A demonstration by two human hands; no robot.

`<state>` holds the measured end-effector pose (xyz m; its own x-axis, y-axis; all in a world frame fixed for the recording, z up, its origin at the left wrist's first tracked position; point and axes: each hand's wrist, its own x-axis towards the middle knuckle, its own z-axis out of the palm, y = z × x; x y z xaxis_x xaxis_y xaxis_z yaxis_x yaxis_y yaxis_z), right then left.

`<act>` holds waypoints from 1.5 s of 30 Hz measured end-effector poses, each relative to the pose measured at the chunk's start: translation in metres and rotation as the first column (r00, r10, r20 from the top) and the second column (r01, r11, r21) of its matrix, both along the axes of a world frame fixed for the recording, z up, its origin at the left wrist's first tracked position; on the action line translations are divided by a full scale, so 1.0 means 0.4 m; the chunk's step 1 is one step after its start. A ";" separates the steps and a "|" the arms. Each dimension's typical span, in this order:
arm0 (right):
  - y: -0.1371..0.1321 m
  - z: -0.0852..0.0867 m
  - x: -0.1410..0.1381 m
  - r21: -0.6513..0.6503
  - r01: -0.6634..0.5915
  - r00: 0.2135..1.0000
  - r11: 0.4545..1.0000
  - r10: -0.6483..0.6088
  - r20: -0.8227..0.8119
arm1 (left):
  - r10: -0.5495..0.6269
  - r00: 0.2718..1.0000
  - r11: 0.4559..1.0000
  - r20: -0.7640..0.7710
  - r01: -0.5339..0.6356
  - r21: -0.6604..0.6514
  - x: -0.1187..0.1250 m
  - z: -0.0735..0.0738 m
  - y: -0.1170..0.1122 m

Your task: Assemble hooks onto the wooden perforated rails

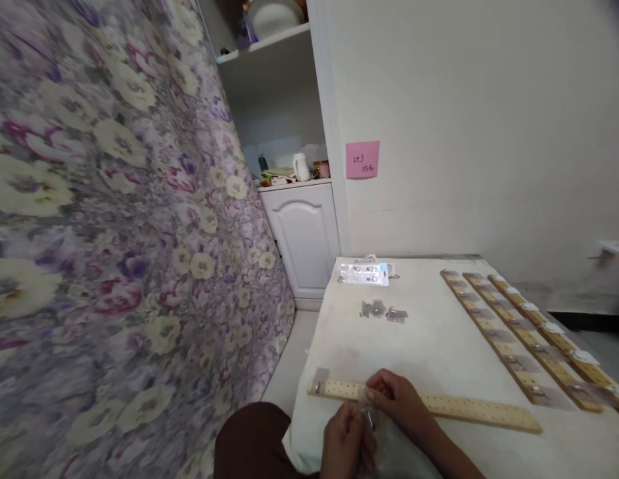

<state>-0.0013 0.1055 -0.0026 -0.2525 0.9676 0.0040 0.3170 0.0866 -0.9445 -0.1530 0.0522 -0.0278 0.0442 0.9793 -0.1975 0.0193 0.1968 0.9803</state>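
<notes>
Both hands are together over the near edge of a wooden strip with small holes (482, 408). My left hand (345, 439) and my right hand (395, 397) pinch a small clear plastic hook piece (369, 418) with a metal part between them. Fingers hide some of it. Another clear square piece with a metal hook (319, 382) sits on the strip's left end. Farther back on the table lie more loose clear hooks (373, 308) and a single clear hook (397, 315).
A clear blister pack with hooks (363, 273) lies at the table's back edge. Wooden strips bearing several clear hooks (506, 346) line the right side of the white-covered table (419, 332). A flowered curtain (140, 266) hangs at left, beside a white cabinet (304, 233). A pink note (362, 159) is on the wall.
</notes>
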 end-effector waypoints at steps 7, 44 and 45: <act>0.024 -0.017 -0.026 0.077 0.038 0.995 0.996 -0.044 0.086 | -0.036 0.999 0.999 0.000 0.036 -0.029 -0.013 0.004 -0.003; 0.161 -0.091 -0.122 -0.051 -0.141 0.989 0.989 0.143 0.025 | 0.388 0.763 0.888 -0.517 -0.161 0.430 -0.048 -0.010 0.016; 0.161 -0.093 -0.121 -0.046 -0.142 0.989 0.989 0.143 0.026 | 0.388 0.764 0.888 -0.515 -0.160 0.432 -0.048 -0.009 0.016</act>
